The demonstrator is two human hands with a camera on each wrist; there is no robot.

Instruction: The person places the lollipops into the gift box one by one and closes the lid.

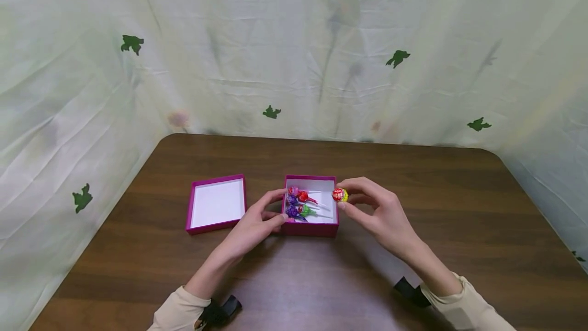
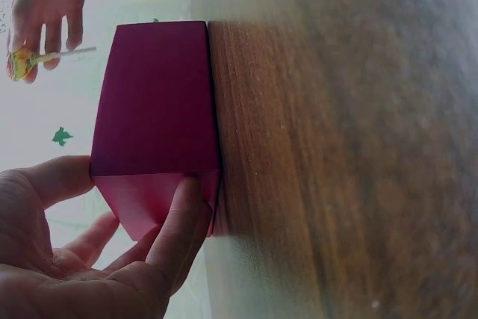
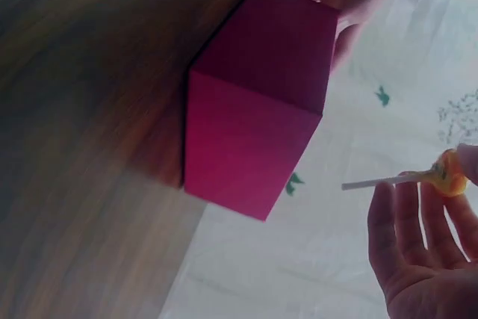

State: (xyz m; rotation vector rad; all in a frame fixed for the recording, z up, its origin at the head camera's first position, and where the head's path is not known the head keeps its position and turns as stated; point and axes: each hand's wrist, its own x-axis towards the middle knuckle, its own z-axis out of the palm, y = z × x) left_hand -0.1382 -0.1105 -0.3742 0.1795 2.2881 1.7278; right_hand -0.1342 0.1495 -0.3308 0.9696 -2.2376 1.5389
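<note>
My right hand (image 1: 378, 213) pinches a lollipop (image 1: 340, 194) with a red and yellow wrapper between thumb and fingers. It is raised at the right rim of an open magenta box (image 1: 311, 230); its white stick (image 3: 373, 182) shows in both wrist views. Relaxed fingers of my left hand (image 1: 252, 226) touch the box's left side, and one fingertip lies at the upper front corner in the left wrist view. Inside the white-lined box lie several lollipops (image 1: 303, 196), red, purple, pink and green, heads to the left and sticks to the right.
The box's magenta lid (image 1: 218, 202) lies left of the box, white inside facing up. Both stand on a brown wooden table (image 1: 294, 280). A pale curtain (image 1: 294, 65) with green leaf shapes hangs behind and beside the table.
</note>
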